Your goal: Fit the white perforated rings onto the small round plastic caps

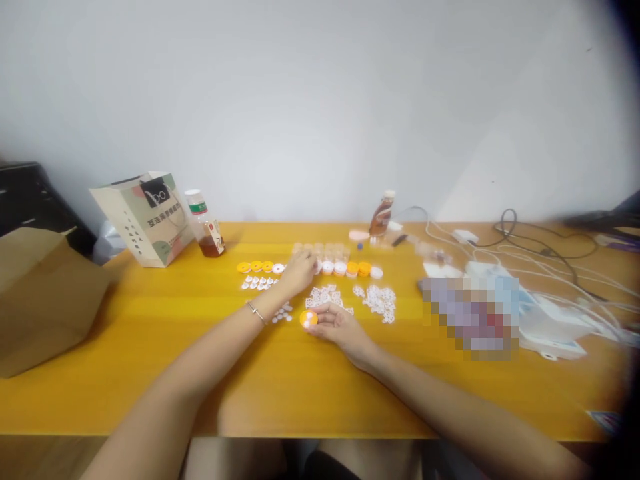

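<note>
My right hand (340, 328) pinches a small orange round case (303, 323) by its edge, with white spots showing on its face. Across it, my left hand (300, 272) reaches to a row of round orange and white pieces; its fingers are blurred and partly hidden. Orange discs (256, 266) form the left of that row, and white discs (340, 268) continue on the right. Just behind stand clear plastic pieces (336, 252). Nearer to me lie small white round pieces (253, 283), white dots (283, 313) and heaps of flat white cut-out pieces (381, 301).
On the left are a brown paper bag (45, 293), a printed gift bag (160, 223) and a bottle of dark liquid (205, 227). A brown bottle (383, 215) stands at the back. Cables (555, 257) and plastic packaging (550, 327) spread over the right side.
</note>
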A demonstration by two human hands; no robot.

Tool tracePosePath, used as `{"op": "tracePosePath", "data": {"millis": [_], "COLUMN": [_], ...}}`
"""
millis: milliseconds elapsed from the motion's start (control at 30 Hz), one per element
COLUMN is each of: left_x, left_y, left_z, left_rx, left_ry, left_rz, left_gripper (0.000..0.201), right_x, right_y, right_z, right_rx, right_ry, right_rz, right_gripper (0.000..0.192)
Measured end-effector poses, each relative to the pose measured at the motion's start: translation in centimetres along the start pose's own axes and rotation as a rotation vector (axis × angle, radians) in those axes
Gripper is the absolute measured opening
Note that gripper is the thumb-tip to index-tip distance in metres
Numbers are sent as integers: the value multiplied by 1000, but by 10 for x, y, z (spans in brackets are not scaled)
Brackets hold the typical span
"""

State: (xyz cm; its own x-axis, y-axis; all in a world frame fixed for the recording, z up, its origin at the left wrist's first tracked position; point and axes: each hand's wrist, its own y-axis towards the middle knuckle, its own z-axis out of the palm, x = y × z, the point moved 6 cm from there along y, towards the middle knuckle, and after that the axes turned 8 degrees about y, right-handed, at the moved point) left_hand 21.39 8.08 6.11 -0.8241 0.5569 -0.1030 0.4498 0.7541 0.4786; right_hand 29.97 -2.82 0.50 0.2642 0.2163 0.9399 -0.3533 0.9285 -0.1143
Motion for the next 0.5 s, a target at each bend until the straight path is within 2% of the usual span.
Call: {"op": "tracePosePath", "data": {"millis": [167, 233, 367, 500], "left_x": [3, 8, 19, 23], "left_y": [-29, -45, -74, -94], "left_z": [-38, -48, -48, -44], "left_rx": [-100, -65, 126, 174], "left_ry": [-280, -483, -931, -1220], "left_rz": [-74, -150, -322, -433], "left_gripper": [4, 5, 21, 32], "right_x": [3, 5, 2, 0], "right_y": [-2, -2, 0, 4], "right_z": [2, 4, 3, 1], "right_rx": [-3, -5, -10, -11], "right_ry": [-12, -18, -31, -34], "right_rz": [-12, -24, -10, -20], "right_gripper": [42, 41, 41, 42]}}
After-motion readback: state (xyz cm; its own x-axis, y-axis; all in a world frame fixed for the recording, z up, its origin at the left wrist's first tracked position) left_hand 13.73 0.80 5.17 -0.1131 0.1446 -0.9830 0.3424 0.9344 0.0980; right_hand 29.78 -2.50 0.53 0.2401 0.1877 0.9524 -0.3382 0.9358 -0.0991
